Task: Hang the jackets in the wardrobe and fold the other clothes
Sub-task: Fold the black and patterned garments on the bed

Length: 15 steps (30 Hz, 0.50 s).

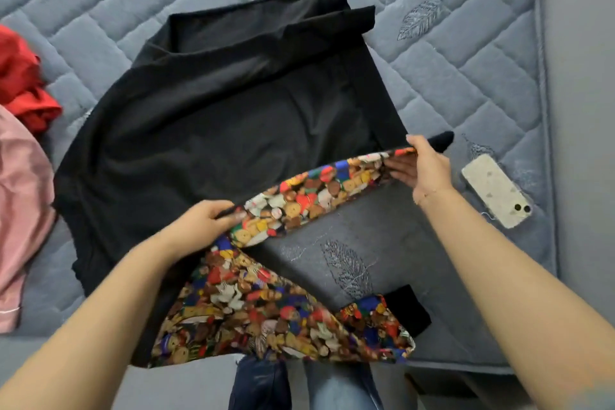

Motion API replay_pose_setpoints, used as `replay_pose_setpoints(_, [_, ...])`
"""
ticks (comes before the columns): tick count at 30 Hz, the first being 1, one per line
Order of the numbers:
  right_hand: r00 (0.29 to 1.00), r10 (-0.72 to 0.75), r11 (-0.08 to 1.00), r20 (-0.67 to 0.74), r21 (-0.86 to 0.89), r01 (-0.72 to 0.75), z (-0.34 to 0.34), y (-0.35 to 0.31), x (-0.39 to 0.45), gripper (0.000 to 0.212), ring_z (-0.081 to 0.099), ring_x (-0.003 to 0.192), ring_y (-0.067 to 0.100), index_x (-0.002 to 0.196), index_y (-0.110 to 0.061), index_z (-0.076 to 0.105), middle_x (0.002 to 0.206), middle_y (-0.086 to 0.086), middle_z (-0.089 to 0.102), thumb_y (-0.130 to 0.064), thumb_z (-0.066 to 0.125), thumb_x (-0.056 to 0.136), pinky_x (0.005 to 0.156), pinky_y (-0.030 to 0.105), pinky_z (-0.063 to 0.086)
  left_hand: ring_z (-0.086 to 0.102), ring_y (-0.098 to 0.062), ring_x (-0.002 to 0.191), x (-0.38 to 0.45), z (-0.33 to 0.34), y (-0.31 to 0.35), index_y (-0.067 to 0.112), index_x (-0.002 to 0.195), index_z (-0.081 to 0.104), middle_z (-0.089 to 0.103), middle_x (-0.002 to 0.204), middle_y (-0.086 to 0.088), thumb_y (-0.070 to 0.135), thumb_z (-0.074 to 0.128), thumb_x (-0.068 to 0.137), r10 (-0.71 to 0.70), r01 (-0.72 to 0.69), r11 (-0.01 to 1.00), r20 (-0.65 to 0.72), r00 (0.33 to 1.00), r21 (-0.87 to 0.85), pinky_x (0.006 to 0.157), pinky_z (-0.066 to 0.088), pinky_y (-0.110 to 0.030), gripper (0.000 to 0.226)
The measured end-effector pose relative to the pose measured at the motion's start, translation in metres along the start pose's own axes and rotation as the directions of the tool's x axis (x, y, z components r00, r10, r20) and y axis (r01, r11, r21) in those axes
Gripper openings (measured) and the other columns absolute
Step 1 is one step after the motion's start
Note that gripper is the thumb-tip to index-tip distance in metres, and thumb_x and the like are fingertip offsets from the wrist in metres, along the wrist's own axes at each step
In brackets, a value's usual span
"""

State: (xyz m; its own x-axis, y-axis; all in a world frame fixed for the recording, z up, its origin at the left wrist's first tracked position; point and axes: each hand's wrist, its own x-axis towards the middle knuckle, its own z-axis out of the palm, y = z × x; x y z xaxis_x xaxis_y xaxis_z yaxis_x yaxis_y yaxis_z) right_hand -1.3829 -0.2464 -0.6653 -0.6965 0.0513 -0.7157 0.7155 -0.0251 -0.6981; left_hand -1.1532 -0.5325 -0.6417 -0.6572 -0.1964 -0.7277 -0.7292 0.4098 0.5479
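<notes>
A black garment with a multicoloured patterned part lies spread on the grey quilted mattress. Its patterned edge is lifted and folded over toward the black side. My left hand pinches that edge at its left end, thumb on top. At the right corner of the same edge, my right hand grips it, fingers underneath. The lower patterned part hangs over the mattress's near edge.
A red garment and a pink satin garment lie at the left edge of the mattress. A phone in a pale case lies face down right of my right hand. My jeans-clad legs show below.
</notes>
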Motion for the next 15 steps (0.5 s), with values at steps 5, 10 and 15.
replay_pose_setpoints(5, [0.971,0.092,0.96,0.222,-0.277,-0.028,0.048,-0.017,0.047,0.021,0.068,0.085,0.016,0.101,-0.01,0.062,0.098,0.006,0.07,-0.029,0.055,0.097,0.068,0.029,0.057,0.062,-0.028,0.104,0.057,-0.027,0.006,0.013,0.106,0.066,0.068,0.106,-0.007,0.032,0.059,0.095,-0.111,0.147,0.979,-0.24,0.964,0.14,0.088,0.046,-0.037,0.023])
replay_pose_setpoints(10, [0.748,-0.489,0.382,0.448,-0.662,0.645,0.036,0.019,0.044,0.023,0.059,0.112,0.024,0.108,-0.007,0.067,0.117,0.009,0.063,-0.005,0.053,0.089,0.099,0.031,0.045,0.046,-0.034,0.121,0.069,0.029,0.009,0.011,0.133,0.05,0.049,0.132,-0.015,0.018,0.059,0.091,-0.039,0.25,0.919,-0.562,0.826,0.304,0.098,0.041,-0.049,0.043])
replay_pose_setpoints(15, [0.476,-0.243,-0.336,0.845,-0.534,0.776,0.012,0.071,0.038,0.05,0.016,0.149,0.028,0.15,-0.02,0.036,0.16,0.007,0.024,-0.035,0.04,0.102,0.12,0.05,0.014,0.022,-0.029,0.146,0.071,0.093,0.028,0.026,0.149,0.034,0.025,0.159,-0.009,0.041,0.045,0.097,0.381,-0.105,0.798,-0.362,0.851,0.594,0.115,0.021,-0.053,0.055])
